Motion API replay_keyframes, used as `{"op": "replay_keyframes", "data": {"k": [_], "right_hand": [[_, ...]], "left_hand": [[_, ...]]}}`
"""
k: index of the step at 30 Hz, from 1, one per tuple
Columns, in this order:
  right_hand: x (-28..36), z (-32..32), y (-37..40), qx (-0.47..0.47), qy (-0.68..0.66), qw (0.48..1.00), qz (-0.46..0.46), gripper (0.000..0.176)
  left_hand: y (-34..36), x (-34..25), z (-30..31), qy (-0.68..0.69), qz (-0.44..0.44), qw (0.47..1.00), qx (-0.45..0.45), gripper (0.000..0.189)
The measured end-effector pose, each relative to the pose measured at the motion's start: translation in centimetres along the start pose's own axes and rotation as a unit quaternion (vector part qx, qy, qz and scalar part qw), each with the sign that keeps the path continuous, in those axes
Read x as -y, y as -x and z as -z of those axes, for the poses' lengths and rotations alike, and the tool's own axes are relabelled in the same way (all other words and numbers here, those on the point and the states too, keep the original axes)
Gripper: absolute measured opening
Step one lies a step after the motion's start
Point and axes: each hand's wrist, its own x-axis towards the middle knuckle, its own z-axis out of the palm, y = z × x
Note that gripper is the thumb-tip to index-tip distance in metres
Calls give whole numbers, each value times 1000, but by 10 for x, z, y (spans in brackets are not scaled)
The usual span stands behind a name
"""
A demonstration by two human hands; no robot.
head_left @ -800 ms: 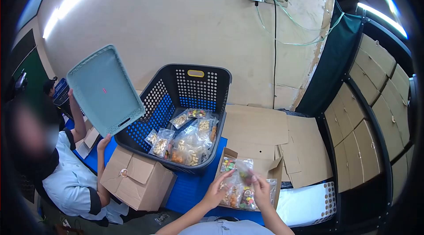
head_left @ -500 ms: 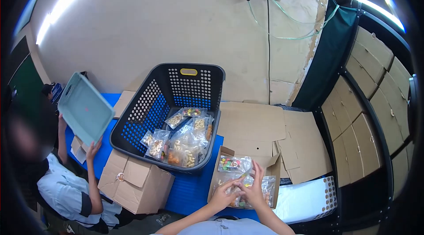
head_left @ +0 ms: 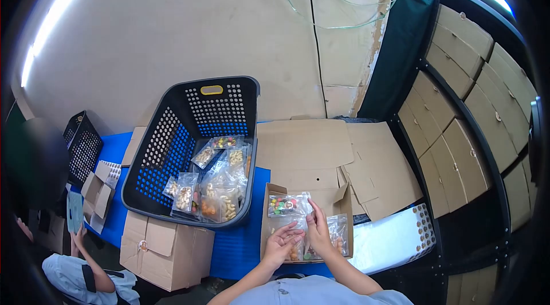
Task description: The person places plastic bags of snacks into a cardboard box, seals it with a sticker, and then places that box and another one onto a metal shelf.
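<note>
An open cardboard box [head_left: 349,213] stands in front of me with clear packets in it. A packet of colourful candies [head_left: 285,205] lies at its upper left, and more packets [head_left: 338,233] show at the right. Over the middle of the box, my left hand [head_left: 281,243] has its fingers spread, with nothing visible in it. Close by on the right, my right hand [head_left: 319,230] is raised with fingers stretched out, beside the candy packet's right edge. The two hands are slightly apart.
A dark perforated basket [head_left: 133,190] holds several nut and candy packets. Below it is a closed cardboard box [head_left: 166,248]. Flat cardboard [head_left: 303,144], a white sheet stack with stickers [head_left: 389,242] and shelves of boxes [head_left: 452,156] are at right. A co-worker [head_left: 86,276] holds a tray [head_left: 74,212].
My hands have moved apart from each other, and the left one has opened. The view has shifted. The co-worker's tray has been lowered, and a second dark basket now shows at the left.
</note>
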Motion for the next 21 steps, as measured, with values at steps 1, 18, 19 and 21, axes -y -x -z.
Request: {"op": "replay_keyframes", "data": {"k": [1, 18, 19, 21], "right_hand": [[-1, 1, 0, 3, -109, 992, -70, 38], [-83, 7, -46, 399, -40, 916, -35, 60], [-87, 4, -47, 401, -41, 915, -33, 60], [-86, 1, -48, 324, -54, 926, -184, 42]], "left_hand": [[-1, 1, 2, -6, 11, 1000, 2, 53], [-24, 57, 66, 299, 168, 939, -5, 35], [-24, 57, 69, 299, 165, 940, -7, 35], [-23, 52, 73, 354, 87, 931, 7, 38]]}}
